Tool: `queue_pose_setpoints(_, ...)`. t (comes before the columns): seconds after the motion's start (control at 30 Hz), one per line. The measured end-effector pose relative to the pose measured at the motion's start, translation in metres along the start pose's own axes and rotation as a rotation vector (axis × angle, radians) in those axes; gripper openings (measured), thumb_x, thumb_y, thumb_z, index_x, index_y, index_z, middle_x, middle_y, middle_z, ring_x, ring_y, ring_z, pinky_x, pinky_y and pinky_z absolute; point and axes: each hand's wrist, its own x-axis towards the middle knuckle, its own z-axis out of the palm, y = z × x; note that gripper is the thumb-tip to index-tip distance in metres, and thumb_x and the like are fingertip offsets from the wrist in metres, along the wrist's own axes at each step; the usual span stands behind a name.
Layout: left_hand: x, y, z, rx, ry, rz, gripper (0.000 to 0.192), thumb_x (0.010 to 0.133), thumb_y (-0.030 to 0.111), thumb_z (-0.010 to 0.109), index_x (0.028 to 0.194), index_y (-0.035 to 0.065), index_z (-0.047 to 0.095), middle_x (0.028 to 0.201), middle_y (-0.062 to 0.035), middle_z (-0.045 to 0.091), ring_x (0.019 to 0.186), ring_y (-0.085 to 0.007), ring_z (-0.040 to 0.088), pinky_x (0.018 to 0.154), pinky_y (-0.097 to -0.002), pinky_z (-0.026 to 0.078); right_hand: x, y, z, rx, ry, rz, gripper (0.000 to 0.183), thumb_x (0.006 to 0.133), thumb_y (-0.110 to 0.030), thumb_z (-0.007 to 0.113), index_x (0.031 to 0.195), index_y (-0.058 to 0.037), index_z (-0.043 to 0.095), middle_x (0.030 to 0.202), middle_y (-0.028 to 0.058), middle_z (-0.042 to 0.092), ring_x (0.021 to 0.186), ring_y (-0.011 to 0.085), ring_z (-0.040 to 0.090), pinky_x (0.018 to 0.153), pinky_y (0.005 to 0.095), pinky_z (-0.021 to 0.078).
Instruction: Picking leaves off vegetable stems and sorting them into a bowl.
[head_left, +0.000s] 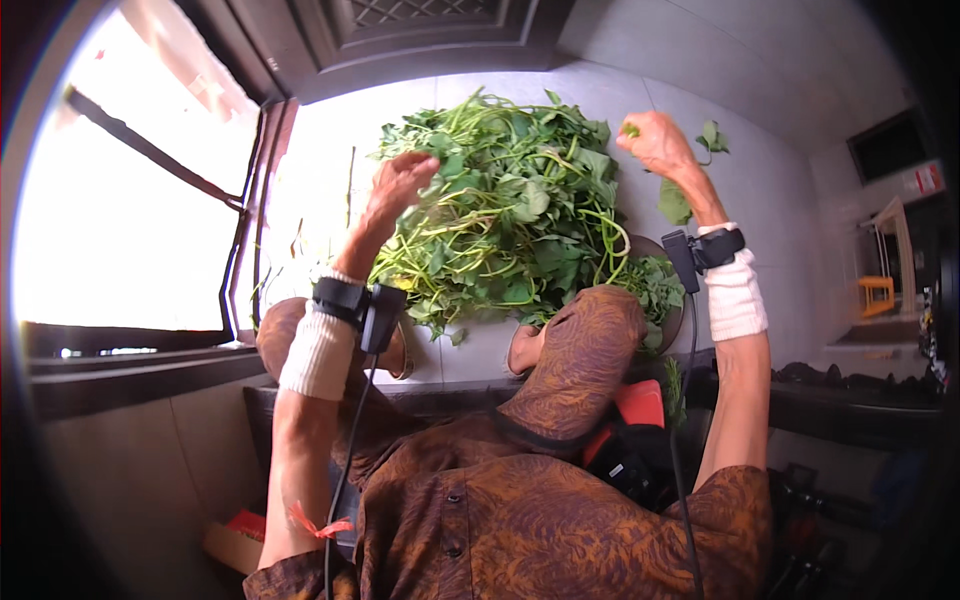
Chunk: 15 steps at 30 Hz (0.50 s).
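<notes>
A large heap of leafy green vines (510, 202), with long pale-green stems, lies on the tiled floor before me. My left hand (403, 180) is over the heap's upper left edge, its fingers curled close to the leaves. Whether it grips a stem cannot be made out. To the right of the heap my right hand (660, 142) is raised in a fist, a bit of green stem or leaf (631, 130) showing at its fingers. Just below that hand is a broad green leaf (674, 202), and a smaller leaf (712, 138) shows to its right.
Beside my right knee, a dark round basin (673, 330) holds more cut greens (654, 289). A dark panelled door (435, 45) borders the floor ahead, and a bright doorway opens at left. Cables (691, 360) run from both wrist devices. A red object (641, 403) sits by my right thigh.
</notes>
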Motion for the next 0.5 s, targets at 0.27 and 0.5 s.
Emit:
queue_pose_setpoints(0.27, 0.025, -0.165, 0.008, 0.442, 0.441, 0.001, 0.042, 0.073, 0.020, 0.058, 0.109, -0.0024, 0.054, 0.101, -0.0221, 0.059, 0.090, -0.0275, 0.059, 0.075, -0.0338, 0.046, -0.054, 0.056, 0.117, -0.207, -0.507, 0.047, 0.024, 0.065, -0.022, 0.066, 0.071, 0.0004, 0.062, 0.063, 0.0149, 0.060, 0.059, 0.0288, 0.058, 0.059, 0.0359, 0.0480)
queue_pose_setpoints(0.5, 0.011, -0.149, 0.006, 0.590, 0.157, -0.040, 0.018, 0.074, 0.020, 0.055, 0.078, 0.0070, 0.068, 0.072, -0.0195, 0.062, 0.069, -0.0310, 0.063, 0.064, -0.0365, 0.049, -0.036, 0.035, 0.048, 0.096, -0.369, 0.052, 0.023, 0.061, -0.020, 0.062, 0.071, 0.0010, 0.060, 0.057, 0.0179, 0.054, 0.054, 0.0291, 0.054, 0.053, 0.0394, 0.0420)
